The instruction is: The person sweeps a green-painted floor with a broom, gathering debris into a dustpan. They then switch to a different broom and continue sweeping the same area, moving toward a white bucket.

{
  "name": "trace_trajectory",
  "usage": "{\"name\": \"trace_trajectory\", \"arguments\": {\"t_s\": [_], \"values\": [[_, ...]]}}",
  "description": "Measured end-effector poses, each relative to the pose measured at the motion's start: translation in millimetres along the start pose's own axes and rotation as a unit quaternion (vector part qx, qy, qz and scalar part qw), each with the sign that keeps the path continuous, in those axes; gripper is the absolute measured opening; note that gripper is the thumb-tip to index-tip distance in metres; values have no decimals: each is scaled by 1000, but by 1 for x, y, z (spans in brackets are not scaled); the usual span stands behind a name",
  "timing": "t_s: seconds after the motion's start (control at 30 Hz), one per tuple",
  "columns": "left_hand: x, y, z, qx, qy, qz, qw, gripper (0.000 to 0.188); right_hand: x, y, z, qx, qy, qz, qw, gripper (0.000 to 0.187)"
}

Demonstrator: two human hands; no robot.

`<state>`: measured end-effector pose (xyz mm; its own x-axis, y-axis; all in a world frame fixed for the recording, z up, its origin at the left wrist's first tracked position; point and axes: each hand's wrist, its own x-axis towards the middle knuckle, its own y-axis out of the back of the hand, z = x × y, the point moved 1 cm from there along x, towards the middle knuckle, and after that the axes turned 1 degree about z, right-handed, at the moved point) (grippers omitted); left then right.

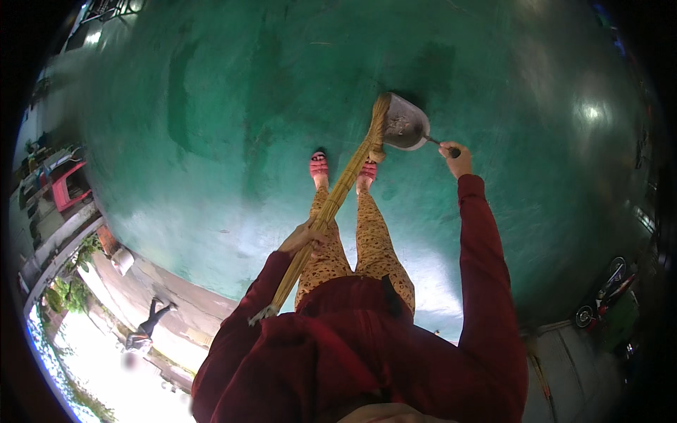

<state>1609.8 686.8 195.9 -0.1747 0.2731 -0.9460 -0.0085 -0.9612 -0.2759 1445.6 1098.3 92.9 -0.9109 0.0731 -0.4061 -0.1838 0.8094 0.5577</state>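
Note:
My left hand (307, 238) is closed round the handle of a long straw broom (343, 183), which slants up and to the right across my legs. The broom's bristle end meets the open edge of a grey metal dustpan (405, 123). Some debris shows in the pan, too small to name. On the pan's right, my right hand (458, 159) grips the end of its dark handle. The dustpan is at the green floor, a little ahead of my right foot.
Green floor (233, 141) spreads around my sandalled feet (319, 165). A pink-red chair-like item (69, 187) stands at the far left. Lower left, a person (148, 328) is outside on the pavement. A motorbike (608, 290) is at the right edge.

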Motion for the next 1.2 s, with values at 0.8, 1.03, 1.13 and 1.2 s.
{"name": "trace_trajectory", "arguments": {"t_s": [0.8,1.03,1.13,1.2], "values": [[202,119,149,457,-216,182,843,59,21,-7,5,5,10,19,1000,13],[41,21,71,256,-47,-35,965,77,16,1,25,-39,6,54,998,14],[-9,20,47,200,-1,-14,980,79,12,7,14,-8,-17,14,1000,15],[-30,17,44,171,0,-2,985,79,8,5,18,4,-14,31,999,17]]}}
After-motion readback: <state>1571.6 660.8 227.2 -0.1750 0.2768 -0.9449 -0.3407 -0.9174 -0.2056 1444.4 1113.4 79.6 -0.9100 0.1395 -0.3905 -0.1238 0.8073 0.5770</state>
